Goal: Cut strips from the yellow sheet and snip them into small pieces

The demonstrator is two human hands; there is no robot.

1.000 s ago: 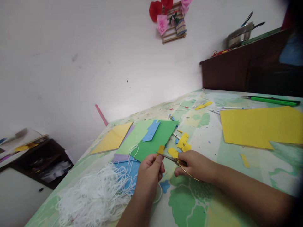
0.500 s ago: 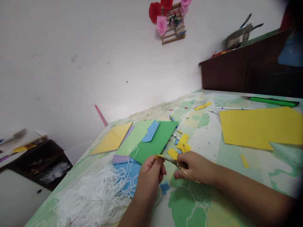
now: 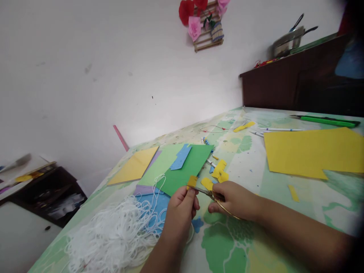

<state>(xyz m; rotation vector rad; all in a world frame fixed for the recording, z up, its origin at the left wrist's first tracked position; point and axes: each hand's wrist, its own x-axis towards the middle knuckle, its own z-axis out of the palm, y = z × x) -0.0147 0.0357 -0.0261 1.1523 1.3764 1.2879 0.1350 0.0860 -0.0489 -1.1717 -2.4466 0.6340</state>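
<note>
High on the white wall (image 3: 99, 87), a small slatted rack (image 3: 209, 48) with red flowers (image 3: 186, 12) and pink flowers (image 3: 195, 28). At right, atop a dark brown cabinet (image 3: 270, 89), a metal pan (image 3: 287, 43) with dark handles, near small red and yellow items (image 3: 264, 63). Against the wall, leaning, a pink strip (image 3: 121, 137). At far left, a dark shelf unit (image 3: 57, 189) above a pale door (image 3: 22, 231) with a round black knob (image 3: 47, 228).

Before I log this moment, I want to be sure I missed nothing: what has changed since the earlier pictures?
The small yellow piece in the left hand has turned: half a second ago nearly edge-on, it now shows its flat face, as at first. Nothing was visibly grasped or released; the right hand still holds the scissors. The big yellow sheet and white string stayed put.
</note>
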